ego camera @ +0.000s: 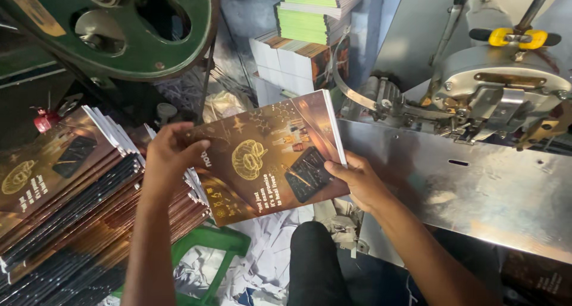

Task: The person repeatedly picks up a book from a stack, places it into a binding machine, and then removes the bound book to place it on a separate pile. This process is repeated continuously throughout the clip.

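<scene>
Gripping brown booklet (271, 157) at both edges, left hand (170, 157) and right hand (357, 181) pinching covers; best kept level, square, just left of steel machine table (476, 187), above booklet stack (65, 193).

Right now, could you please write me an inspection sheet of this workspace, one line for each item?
Surface: shiny metal machine table, scuffed, bare near the slot.
Job's things: brown booklet held above the gap; stack of same booklets at left.
Clutter: white paper scraps on the floor; green crate below.
Grippers: left hand grips the booklet's left edge; right hand holds its lower right corner.
Cables: nothing seen.
Surroundings: green wheel upper left; stitching head at right; booklet piles behind.
</scene>
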